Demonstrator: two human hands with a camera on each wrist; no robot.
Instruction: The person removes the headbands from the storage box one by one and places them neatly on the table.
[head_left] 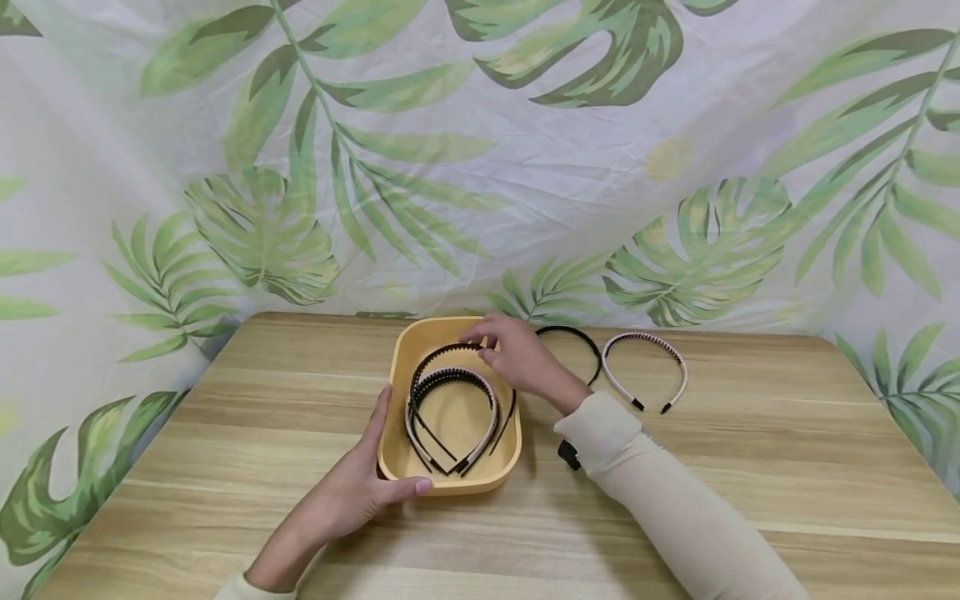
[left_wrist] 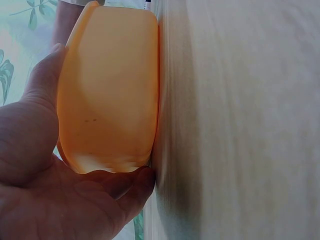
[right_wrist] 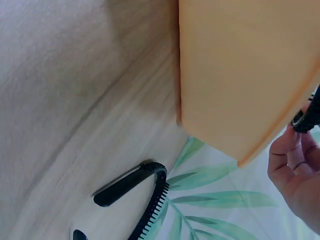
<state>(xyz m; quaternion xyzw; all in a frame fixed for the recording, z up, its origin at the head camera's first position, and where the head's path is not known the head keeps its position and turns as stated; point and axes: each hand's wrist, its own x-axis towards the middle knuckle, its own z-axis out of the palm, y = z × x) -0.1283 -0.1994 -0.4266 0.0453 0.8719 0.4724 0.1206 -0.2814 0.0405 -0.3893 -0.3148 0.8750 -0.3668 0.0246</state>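
Note:
A yellow plastic bin point(head_left: 455, 483) stands on the table, with my left hand point(head_left: 352, 487) gripping its near left corner, the thumb on the front side. In the left wrist view this hand point(left_wrist: 60, 200) lies against the bin's outer wall point(left_wrist: 110, 85). Over the bin's far right part, my right hand point(head_left: 517, 354) pinches a thin black toothed headband point(head_left: 432, 354) by its arch; its ends hang inside the bin. The right wrist view shows the fingertips on this headband point(right_wrist: 311, 116). Below it, a pale pink headband point(head_left: 492, 398) and black toothed headbands point(head_left: 447, 374) lie nested.
To the right of the bin, a black headband point(head_left: 594, 346) lies on the wooden table point(head_left: 750, 467), partly behind my right arm. Beside it is a pale pink headband point(head_left: 683, 371) with black tips. A leaf-patterned cloth point(head_left: 420, 208) hangs behind the table.

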